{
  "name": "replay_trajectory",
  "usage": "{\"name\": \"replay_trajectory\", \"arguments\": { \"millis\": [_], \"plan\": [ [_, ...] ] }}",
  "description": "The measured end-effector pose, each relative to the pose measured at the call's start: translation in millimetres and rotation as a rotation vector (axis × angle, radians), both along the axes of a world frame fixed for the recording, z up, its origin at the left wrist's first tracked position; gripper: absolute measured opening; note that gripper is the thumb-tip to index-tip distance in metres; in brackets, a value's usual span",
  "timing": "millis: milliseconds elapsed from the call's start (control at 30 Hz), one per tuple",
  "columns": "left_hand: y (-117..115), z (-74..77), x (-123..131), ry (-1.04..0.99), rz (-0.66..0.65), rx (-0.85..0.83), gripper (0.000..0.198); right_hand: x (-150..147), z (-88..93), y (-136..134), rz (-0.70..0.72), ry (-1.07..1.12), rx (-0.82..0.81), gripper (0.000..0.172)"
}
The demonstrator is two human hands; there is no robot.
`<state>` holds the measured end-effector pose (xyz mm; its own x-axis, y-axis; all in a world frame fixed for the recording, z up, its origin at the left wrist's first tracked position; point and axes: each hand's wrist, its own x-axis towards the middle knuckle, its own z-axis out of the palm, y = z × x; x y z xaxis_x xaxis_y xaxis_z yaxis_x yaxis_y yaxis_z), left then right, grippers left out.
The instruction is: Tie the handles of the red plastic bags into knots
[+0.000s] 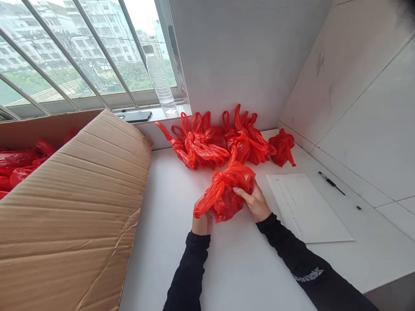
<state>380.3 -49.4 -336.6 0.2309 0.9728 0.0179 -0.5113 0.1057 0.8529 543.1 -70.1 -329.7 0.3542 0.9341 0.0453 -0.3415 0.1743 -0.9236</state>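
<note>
Between my two hands is a knotted red plastic bag (227, 194), its contents hidden by the crumpled film. My right hand (257, 202) grips its right side, the thumb lying across the front. At the bag's left side, my left hand (201, 222) supports it from below; its fingers are mostly covered by the bag. Just beyond, more tied red bags (197, 144) lie in a group against the wall, with other red bags (244, 140) beside them and a smaller red bag (282, 147) at the right end.
A large cardboard box (74, 207) with red bags (22, 162) inside stands on the left. Right of my hands lie a printed paper sheet (311, 211), a pen (331, 183) and its small cap (359, 207). The sill holds a water bottle (159, 82) and a phone (134, 116).
</note>
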Motion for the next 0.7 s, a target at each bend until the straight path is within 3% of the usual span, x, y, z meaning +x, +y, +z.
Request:
{"name": "replay_trajectory", "arguments": {
  "millis": [100,267,400,600,700],
  "plan": [
    [-0.8,-0.2,1.9,0.014,0.014,0.019,0.042,0.2,-0.2,-0.2,-0.017,-0.06,0.009,0.048],
    [1.3,-0.2,5.7,0.039,0.054,0.001,0.026,-2.9,2.4,-1.7,-0.02,-0.052,0.022,0.045],
    [3.8,1.0,3.3,0.001,0.096,-0.029,0.024,-5.4,5.3,-2.9,-0.015,-0.013,0.05,0.043],
    [2.7,6.8,3.7,-0.068,-0.052,-0.038,0.062,-0.6,3.4,-0.5,-0.057,0.148,-0.022,0.05],
    [1.6,9.5,8.8,0.026,-0.15,-0.03,0.059,1.0,5.6,0.5,-0.047,0.205,-0.026,0.046]
  ]
}}
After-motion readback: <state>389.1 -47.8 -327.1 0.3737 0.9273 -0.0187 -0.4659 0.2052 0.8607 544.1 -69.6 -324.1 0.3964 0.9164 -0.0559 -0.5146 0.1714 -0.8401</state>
